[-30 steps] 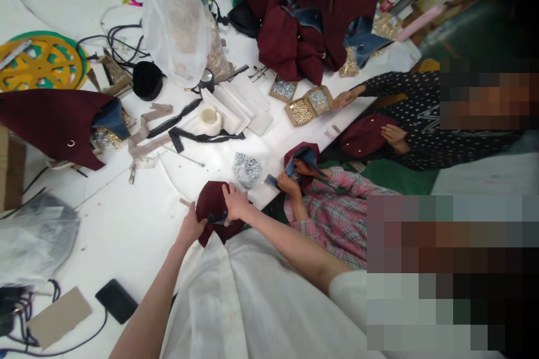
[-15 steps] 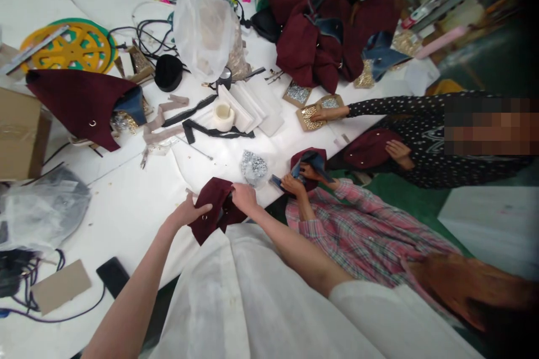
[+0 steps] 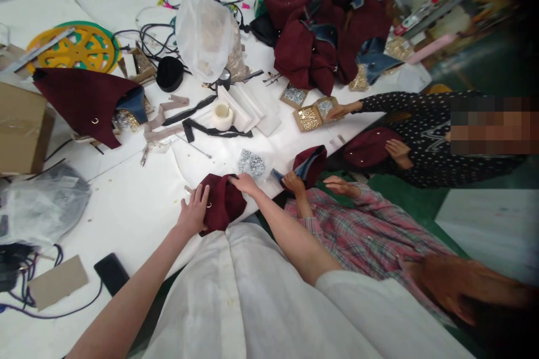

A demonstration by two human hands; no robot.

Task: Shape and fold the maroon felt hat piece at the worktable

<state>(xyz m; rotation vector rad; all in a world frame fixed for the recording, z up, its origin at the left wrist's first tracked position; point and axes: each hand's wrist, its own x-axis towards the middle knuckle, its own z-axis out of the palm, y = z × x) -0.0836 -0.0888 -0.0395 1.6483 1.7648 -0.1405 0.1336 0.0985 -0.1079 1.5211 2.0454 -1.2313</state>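
Note:
A small maroon fabric piece [image 3: 225, 202] with a metal ring lies on the white table [image 3: 126, 202] just in front of me. My left hand [image 3: 193, 213] rests flat on its left side, fingers spread. My right hand [image 3: 245, 183] touches its upper right edge with fingers stretched out. A clear bag of silver studs [image 3: 251, 163] sits just beyond the fabric.
A person in a plaid shirt [image 3: 362, 224] holds another maroon piece [image 3: 311, 160] beside me; a person in a dotted sleeve [image 3: 404, 104] reaches to small boxes of studs [image 3: 309, 116]. A maroon garment pile [image 3: 324, 33], tape roll [image 3: 222, 115], phone [image 3: 110, 274] and cardboard box [image 3: 19, 129] lie around.
The maroon piece was held up and open between my hands; now it lies flat on the table with both hands pressed on it. The neighbour's left hand has left their piece.

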